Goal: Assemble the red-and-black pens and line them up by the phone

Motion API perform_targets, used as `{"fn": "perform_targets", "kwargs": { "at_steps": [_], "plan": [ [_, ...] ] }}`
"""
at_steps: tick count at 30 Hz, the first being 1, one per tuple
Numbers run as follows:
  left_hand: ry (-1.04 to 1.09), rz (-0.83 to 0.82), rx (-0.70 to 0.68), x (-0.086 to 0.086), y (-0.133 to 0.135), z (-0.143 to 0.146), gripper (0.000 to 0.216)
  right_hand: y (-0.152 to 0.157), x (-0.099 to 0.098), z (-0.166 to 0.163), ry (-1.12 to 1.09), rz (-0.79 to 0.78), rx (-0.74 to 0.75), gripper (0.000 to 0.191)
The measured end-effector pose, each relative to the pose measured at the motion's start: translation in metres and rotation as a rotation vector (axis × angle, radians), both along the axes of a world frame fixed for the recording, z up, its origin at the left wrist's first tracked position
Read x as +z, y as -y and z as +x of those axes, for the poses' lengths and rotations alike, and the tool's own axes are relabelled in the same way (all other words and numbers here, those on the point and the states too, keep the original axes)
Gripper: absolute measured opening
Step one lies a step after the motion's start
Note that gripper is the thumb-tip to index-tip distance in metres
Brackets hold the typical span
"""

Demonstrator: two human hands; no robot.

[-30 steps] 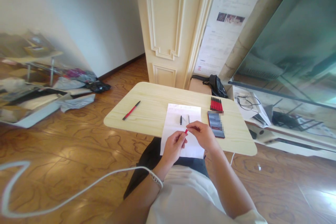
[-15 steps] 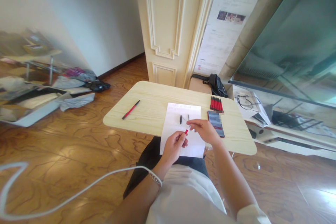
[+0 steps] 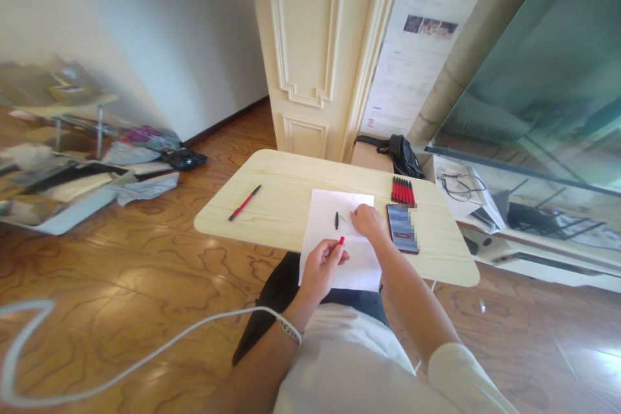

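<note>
My left hand is closed around a red pen barrel, whose end sticks up past the thumb and forefinger. My right hand is down at the white sheet of paper, fingers curled together and pointing left. What lies in its fingertips is hidden. Just left of them a black pen tip piece rests on the paper, with a thin pale piece beside it, too small to make out. At the table's left lies a red and black pen.
The pale wooden table carries a row of several red and black pens and a phone on the right. Behind it sits a black bag. A white cable runs to my left wrist.
My right hand has moved down onto the paper, its fingers closing where a thin dark stick lay. That stick is now out of sight. My left hand keeps the red barrel, nearly still.
</note>
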State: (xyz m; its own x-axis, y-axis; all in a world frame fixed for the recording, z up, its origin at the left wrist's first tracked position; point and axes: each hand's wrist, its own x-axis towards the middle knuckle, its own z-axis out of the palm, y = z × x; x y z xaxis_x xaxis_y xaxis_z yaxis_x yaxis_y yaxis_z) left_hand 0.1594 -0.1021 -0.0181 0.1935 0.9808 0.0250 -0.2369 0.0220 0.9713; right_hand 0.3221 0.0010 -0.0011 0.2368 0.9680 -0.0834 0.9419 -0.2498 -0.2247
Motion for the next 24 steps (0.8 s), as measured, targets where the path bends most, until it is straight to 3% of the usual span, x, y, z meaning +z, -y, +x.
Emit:
{"fn": "perform_targets", "kwargs": {
  "at_steps": [12,15,17,24],
  "plan": [
    [0.012,-0.01,0.01,0.0,0.0,0.002,0.036,0.009,-0.003,0.001,0.04,0.027,0.063,0.025],
    [0.012,-0.002,0.015,0.002,0.0,0.001,0.035,0.008,-0.001,0.003,-0.049,0.088,0.04,0.021],
    [0.011,-0.001,0.017,0.003,0.0,-0.001,0.035,0.01,0.002,0.005,-0.267,0.17,0.032,0.02],
    [-0.001,0.003,0.013,0.003,0.0,-0.001,0.034,0.044,0.032,-0.005,-1.331,0.443,0.137,0.026]
  ]
}}
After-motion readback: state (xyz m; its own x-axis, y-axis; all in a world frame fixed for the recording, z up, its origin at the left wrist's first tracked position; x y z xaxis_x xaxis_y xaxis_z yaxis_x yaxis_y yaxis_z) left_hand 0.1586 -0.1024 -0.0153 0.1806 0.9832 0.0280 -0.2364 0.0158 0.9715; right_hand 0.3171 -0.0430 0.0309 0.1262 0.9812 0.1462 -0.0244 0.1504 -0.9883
